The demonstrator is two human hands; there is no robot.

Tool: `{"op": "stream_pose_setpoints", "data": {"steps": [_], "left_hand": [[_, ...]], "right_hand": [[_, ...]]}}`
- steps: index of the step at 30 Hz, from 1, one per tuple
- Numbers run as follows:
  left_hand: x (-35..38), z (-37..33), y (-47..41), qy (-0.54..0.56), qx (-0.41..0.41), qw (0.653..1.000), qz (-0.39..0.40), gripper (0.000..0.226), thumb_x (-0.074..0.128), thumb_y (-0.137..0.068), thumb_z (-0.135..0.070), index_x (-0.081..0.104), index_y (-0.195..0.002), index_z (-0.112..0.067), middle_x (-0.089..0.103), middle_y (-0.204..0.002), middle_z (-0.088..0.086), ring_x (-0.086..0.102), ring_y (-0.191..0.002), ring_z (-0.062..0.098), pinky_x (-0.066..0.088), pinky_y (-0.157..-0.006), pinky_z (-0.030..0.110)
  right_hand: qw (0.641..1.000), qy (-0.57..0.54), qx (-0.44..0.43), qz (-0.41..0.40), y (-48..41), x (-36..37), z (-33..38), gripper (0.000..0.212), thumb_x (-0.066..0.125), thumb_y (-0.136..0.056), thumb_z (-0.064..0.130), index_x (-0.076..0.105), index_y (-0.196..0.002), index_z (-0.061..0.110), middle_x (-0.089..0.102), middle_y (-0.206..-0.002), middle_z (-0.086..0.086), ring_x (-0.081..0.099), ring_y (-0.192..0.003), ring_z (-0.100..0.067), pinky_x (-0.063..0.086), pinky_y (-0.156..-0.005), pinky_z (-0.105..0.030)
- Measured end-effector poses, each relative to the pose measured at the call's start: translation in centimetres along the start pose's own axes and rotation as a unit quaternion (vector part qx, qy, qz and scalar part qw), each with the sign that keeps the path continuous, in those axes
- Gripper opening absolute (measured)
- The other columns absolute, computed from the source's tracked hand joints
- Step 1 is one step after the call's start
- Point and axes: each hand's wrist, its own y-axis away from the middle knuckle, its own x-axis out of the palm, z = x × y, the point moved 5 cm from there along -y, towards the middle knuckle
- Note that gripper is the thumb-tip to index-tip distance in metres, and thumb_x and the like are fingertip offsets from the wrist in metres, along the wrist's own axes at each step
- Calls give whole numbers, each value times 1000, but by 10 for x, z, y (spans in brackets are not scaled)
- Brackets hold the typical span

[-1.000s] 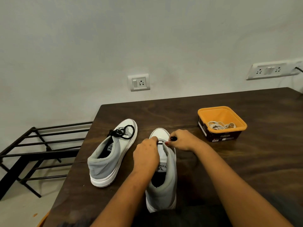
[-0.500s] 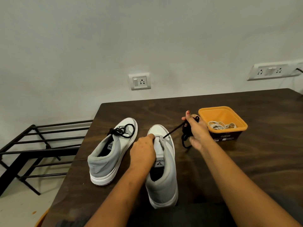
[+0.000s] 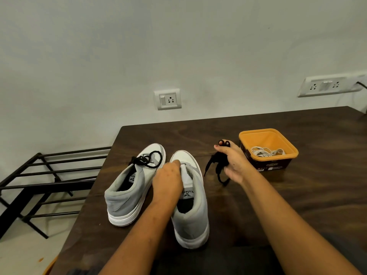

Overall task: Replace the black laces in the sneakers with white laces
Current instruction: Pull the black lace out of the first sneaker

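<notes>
Grips unlaced sneaker (image 3: 191,217) at upper by tongue w/ L hand (image 3: 168,179), fingers curled. Pinches bunched black lace (image 3: 218,160) in R hand (image 3: 233,165), thumb & fingers closed round it, loose ends hanging just right of that sneaker's toe, close over dark wood surface (image 3: 297,205). Stands 2nd sneaker (image 3: 127,193) just left of the first, toes toward wall, 2nd black lace (image 3: 147,160) in a tangle at front eyelets. Keeps white laces (image 3: 266,152) coiled inside orange tub (image 3: 247,134), just beyond R hand. Shows wall socket (image 3: 168,99) behind, metal rack (image 3: 39,185) on floor at left.
</notes>
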Motion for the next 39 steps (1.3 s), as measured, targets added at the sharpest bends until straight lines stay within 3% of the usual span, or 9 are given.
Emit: {"op": "stream_pose_setpoints", "data": {"steps": [3, 8, 13, 16, 19, 22, 25, 32, 39], "left_hand": [[-7, 11, -6, 16, -16, 999, -23, 29, 40, -92, -4, 55, -116, -13, 62, -108, 11, 60, -99, 32, 44, -72, 37], [-18, 13, -7, 67, -43, 997, -3, 34, 43, -93, -7, 52, -125, -13, 60, -114, 14, 55, -108, 32, 42, -78, 36], [-14, 24, -2, -7, -89, 975, 204, 78, 64, -84, -19, 17, -146, -21, 53, -130, 15, 49, -121, 33, 42, -89, 36], [-14, 23, 3, -15, -86, 968, 237, 100, 76, -75, -19, 8, -148, -25, 54, -131, 12, 49, -122, 32, 42, -92, 37], [-15, 18, 6, -23, -58, 980, 187, 85, 64, -82, -11, 13, -147, -31, 59, -120, 11, 58, -108, 31, 45, -78, 36], [-14, 15, 7, -30, -20, 993, 109, 53, 47, -89, -8, 38, -136, -30, 60, -117, 8, 59, -104, 28, 46, -77, 35], [-11, 14, 2, -7, -24, 998, 65, 38, 43, -92, -10, 56, -123, -29, 62, -116, 5, 59, -106, 24, 46, -79, 34], [-6, 13, -4, -3, -29, 1000, 7, 32, 41, -94, -13, 62, -114, -27, 65, -110, 4, 61, -99, 23, 43, -70, 31], [-9, 18, -4, 10, -46, 999, -7, 33, 43, -94, -14, 62, -115, -30, 64, -114, 3, 60, -103, 24, 44, -75, 32]], "right_hand": [[1000, -9, 12, 28, -3, -2, 0, 28, 45, -89, -11, 54, -94, 15, 52, -80, 0, 52, -76, -12, 49, -59, -22], [946, 317, 47, 48, -17, -20, -19, 47, 37, -88, -14, 50, -126, 13, 56, -110, -2, 50, -105, -18, 42, -74, -23], [796, 603, 58, 13, -29, -43, -24, 38, 54, -91, 5, 52, -128, 13, 52, -133, -11, 51, -121, -28, 45, -92, -33], [726, 686, 53, 15, -26, -44, -19, 65, 73, -81, 32, 44, -138, 21, 46, -140, -7, 45, -128, -30, 44, -102, -41], [668, 728, 116, 100, -19, -42, -28, 103, 85, -64, 39, 25, -148, 34, 25, -152, -3, 29, -138, -36, 39, -106, -52], [580, 785, 163, 146, -9, -46, -37, 109, 84, -70, 22, 14, -150, 39, 12, -156, -3, 20, -140, -42, 40, -105, -52], [599, 781, 126, 121, -7, -41, -36, 90, 75, -78, 8, 26, -148, 35, 24, -149, -8, 33, -135, -39, 46, -101, -46], [628, 773, 34, 78, -16, -33, -36, 51, 59, -88, 6, 53, -134, 29, 50, -136, -8, 54, -120, -28, 48, -94, -35], [672, 737, 23, 71, -12, -21, -28, 46, 64, -89, 11, 56, -132, 24, 55, -134, -8, 55, -120, -26, 46, -95, -30]]}}
